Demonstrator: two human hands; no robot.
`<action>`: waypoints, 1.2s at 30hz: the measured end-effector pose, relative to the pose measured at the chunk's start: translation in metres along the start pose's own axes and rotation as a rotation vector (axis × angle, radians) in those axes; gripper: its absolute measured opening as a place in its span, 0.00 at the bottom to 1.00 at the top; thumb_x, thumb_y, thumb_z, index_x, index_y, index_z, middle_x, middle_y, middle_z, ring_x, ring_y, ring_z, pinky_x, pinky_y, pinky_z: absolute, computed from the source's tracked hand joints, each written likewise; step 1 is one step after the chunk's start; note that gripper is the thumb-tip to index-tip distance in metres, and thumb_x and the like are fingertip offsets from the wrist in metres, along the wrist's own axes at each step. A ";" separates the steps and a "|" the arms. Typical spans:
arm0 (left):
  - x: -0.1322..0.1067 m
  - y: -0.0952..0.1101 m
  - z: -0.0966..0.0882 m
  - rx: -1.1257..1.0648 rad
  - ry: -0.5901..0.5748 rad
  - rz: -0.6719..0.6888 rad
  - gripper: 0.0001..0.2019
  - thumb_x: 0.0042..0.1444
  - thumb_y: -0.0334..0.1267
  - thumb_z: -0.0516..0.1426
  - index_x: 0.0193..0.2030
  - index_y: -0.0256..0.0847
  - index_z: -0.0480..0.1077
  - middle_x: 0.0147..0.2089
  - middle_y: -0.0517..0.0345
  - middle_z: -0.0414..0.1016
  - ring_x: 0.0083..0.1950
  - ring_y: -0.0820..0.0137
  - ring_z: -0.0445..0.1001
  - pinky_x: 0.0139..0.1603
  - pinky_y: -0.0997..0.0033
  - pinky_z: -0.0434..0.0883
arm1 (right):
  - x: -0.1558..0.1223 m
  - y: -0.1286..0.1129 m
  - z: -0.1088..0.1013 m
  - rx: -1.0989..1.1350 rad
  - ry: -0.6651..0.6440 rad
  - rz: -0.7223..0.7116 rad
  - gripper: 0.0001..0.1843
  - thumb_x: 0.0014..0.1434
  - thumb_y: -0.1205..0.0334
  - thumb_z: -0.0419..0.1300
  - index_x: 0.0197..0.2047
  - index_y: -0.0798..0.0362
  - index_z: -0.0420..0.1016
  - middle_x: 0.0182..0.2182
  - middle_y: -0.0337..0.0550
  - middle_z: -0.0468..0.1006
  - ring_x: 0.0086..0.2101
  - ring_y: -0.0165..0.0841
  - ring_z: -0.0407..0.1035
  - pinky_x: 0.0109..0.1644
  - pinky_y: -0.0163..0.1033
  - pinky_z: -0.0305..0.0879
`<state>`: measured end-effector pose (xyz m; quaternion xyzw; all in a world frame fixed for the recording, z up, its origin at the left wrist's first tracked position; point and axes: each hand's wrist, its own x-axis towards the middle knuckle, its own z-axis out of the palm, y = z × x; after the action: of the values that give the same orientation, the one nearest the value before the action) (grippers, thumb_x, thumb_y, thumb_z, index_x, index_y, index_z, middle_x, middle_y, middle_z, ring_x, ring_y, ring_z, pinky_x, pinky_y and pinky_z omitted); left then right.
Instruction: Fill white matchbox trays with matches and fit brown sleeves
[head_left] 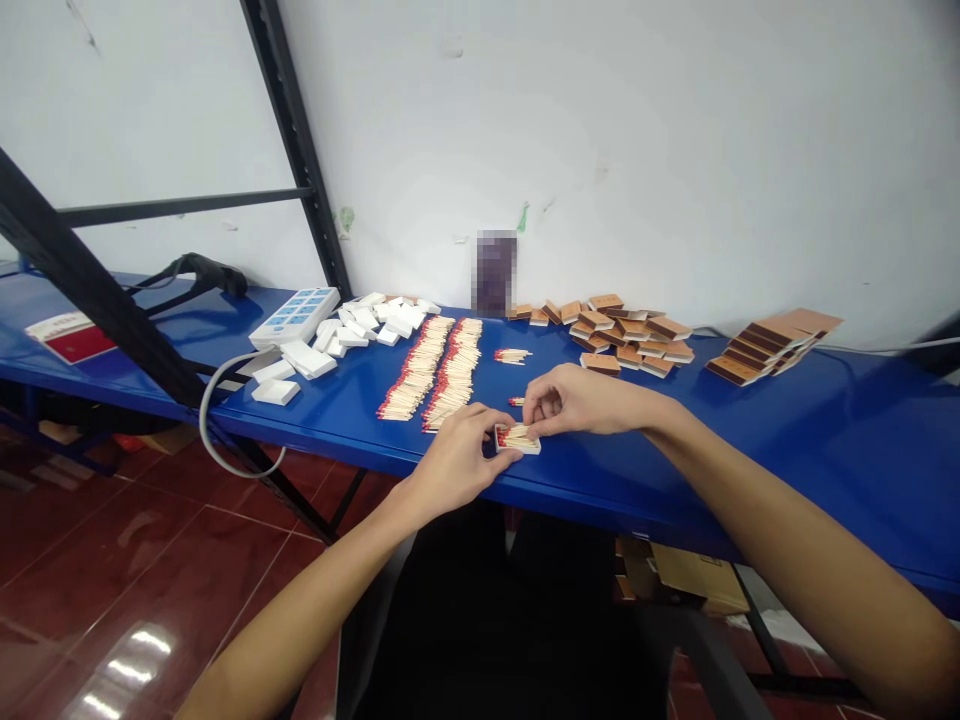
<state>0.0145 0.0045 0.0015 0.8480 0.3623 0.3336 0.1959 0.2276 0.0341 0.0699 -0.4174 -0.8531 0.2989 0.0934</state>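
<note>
My left hand (472,448) grips the left end of a small white matchbox tray (531,449) at the table's front edge. Red-tipped matches (516,435) lie inside it. My right hand (559,400) is over the tray's right end, fingers curled in a pinch at the matches; what lies between the fingertips is hidden. A few matches (516,402) show just left of the right hand, partly covered by it. Farther back lies another small bunch of matches (512,355). Two long rows of matches (417,368) stretch away beyond my left hand.
White trays (367,320) are heaped at the left beside a white-and-blue box (296,315). Brown matchboxes (630,335) are piled at back right, with stacked flat sleeves (772,345) beyond. A black metal frame (292,130) and a looped cable (206,410) stand left on the blue table (750,450).
</note>
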 end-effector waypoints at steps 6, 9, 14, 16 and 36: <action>0.000 0.001 -0.001 0.000 0.003 0.023 0.09 0.58 0.39 0.64 0.44 0.41 0.76 0.42 0.56 0.77 0.43 0.66 0.75 0.47 0.66 0.70 | 0.007 0.006 0.009 0.067 0.000 -0.003 0.16 0.52 0.48 0.66 0.32 0.54 0.79 0.23 0.39 0.77 0.24 0.29 0.67 0.28 0.34 0.59; 0.000 0.002 -0.001 0.002 0.002 0.021 0.10 0.58 0.38 0.64 0.47 0.42 0.75 0.43 0.56 0.77 0.43 0.66 0.75 0.47 0.65 0.70 | 0.009 0.010 0.011 0.076 0.026 0.002 0.19 0.49 0.45 0.68 0.31 0.53 0.77 0.22 0.38 0.75 0.23 0.28 0.66 0.28 0.34 0.58; 0.000 0.002 -0.002 -0.001 -0.010 0.022 0.08 0.58 0.36 0.63 0.45 0.42 0.76 0.43 0.55 0.76 0.43 0.65 0.74 0.48 0.64 0.70 | 0.006 0.011 0.002 0.146 0.005 0.051 0.21 0.52 0.41 0.65 0.34 0.53 0.77 0.24 0.40 0.77 0.24 0.30 0.67 0.30 0.36 0.60; 0.000 0.002 -0.003 0.011 -0.015 0.010 0.08 0.58 0.36 0.63 0.45 0.40 0.77 0.44 0.54 0.76 0.44 0.65 0.74 0.49 0.64 0.70 | 0.005 0.014 -0.002 0.023 0.140 0.073 0.21 0.55 0.41 0.62 0.37 0.52 0.78 0.27 0.41 0.77 0.26 0.31 0.67 0.31 0.36 0.60; -0.001 0.001 0.001 -0.063 0.027 -0.036 0.24 0.56 0.36 0.64 0.59 0.45 0.65 0.43 0.59 0.74 0.42 0.66 0.73 0.46 0.65 0.72 | 0.008 0.036 -0.006 -0.116 0.085 0.109 0.16 0.53 0.48 0.61 0.33 0.54 0.78 0.26 0.40 0.75 0.26 0.30 0.63 0.30 0.36 0.56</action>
<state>0.0151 0.0027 0.0011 0.8300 0.3694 0.3530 0.2237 0.2486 0.0603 0.0527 -0.4801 -0.8403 0.2357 0.0889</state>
